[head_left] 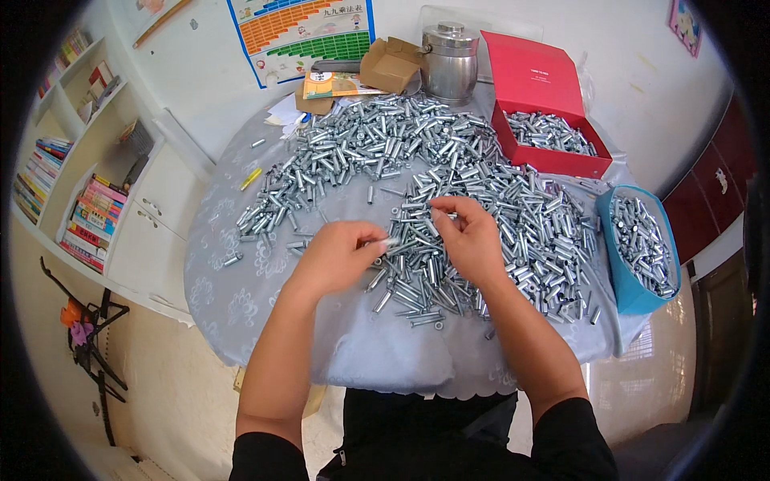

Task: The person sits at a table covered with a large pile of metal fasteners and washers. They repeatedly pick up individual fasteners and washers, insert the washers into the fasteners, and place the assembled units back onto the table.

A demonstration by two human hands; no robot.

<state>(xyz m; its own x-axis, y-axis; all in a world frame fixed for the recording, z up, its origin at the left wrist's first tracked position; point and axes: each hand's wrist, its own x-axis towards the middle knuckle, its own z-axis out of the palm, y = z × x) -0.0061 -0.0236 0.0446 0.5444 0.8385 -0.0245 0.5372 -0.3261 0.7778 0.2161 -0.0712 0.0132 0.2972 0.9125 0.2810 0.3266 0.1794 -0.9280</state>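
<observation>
the left hand (pixel 341 258) pinches a small metal sleeve (pixel 388 241) at the near edge of the pile of sleeves (pixel 449 192) on the counter (pixel 241 297); the right hand (pixel 472 240) pinches another small piece, hard to make out. best to keep both pieces aligned and the grips light.
</observation>
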